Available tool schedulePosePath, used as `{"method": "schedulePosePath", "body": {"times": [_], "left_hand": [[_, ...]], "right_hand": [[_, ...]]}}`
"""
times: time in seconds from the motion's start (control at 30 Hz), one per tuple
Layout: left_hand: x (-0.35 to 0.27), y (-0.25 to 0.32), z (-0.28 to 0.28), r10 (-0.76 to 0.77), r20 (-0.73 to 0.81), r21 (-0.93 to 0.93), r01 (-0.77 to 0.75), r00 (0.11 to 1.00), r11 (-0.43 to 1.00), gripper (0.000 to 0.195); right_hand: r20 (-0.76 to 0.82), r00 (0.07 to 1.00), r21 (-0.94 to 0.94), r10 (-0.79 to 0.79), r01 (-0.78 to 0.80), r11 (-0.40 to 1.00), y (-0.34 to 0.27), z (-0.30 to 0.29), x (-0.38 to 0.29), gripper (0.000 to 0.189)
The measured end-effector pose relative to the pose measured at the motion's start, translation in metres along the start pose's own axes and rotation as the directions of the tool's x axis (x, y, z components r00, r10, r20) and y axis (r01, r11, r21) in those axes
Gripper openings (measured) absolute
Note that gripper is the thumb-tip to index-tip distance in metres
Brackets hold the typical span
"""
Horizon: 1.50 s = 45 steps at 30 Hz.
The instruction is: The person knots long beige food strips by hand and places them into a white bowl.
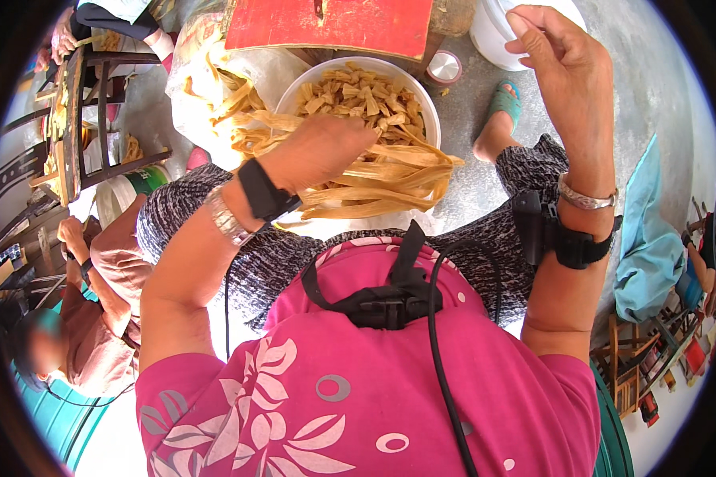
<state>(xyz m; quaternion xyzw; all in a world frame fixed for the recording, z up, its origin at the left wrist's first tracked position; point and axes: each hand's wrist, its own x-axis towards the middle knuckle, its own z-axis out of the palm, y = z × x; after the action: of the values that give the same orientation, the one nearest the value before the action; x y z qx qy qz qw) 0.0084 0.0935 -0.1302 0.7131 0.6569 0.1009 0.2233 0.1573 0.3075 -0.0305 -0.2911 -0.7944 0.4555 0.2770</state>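
My left hand (328,146) is curled over long dried yellow plant strips (388,179), at the near rim of a white basin (434,122). Its fingers close around a strip by a knotted piece; the fingertips are partly hidden and blurred. Short folded and knotted yellow pieces (352,95) fill the basin. The long strips lie across its near side and spread left onto a clear plastic bag (182,71). My right hand (564,56) is raised beside a white bucket (489,36), fingers bent toward the thumb. Whether it pinches anything I cannot tell.
Beyond the basin stands a red board (328,27) on a wooden support. A lidded cup (444,67) is beside it. At left are a dark wooden chair frame (104,107) and a seated person (98,334). Blue cloth (650,262) and wooden stools (629,369) are at right.
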Motion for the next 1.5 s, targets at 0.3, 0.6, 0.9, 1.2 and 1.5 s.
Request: {"method": "schedulePosePath", "body": {"times": [0.3,0.6,0.9,1.2,1.5], "left_hand": [[-0.030,0.038,-0.097,-0.095,-0.173,-0.150,0.069,0.980,0.986,0.014],[-0.044,0.065,-0.132,-0.145,-0.187,-0.159,0.116,0.972,0.980,0.011],[-0.055,0.062,-0.100,-0.299,-0.261,-0.340,0.202,0.918,0.918,0.018],[-0.034,0.064,-0.062,-0.633,-0.387,-0.631,0.308,0.671,0.712,0.014],[-0.043,0.100,-0.033,-0.788,-0.118,-0.918,0.237,0.604,0.319,0.030]], "right_hand": [[0.870,0.472,0.160,0.146,-0.550,0.820,-0.030,0.015,-0.034,0.055],[0.753,0.612,0.435,0.242,-0.738,0.516,-0.007,0.048,-0.056,0.038],[0.267,0.924,0.797,0.274,-0.371,0.477,0.017,0.036,-0.041,0.027],[0.353,0.928,0.899,0.120,-0.372,0.230,-0.033,0.045,-0.050,0.045],[0.441,0.896,0.836,-0.050,-0.390,0.387,-0.031,0.038,-0.057,0.056]]}}
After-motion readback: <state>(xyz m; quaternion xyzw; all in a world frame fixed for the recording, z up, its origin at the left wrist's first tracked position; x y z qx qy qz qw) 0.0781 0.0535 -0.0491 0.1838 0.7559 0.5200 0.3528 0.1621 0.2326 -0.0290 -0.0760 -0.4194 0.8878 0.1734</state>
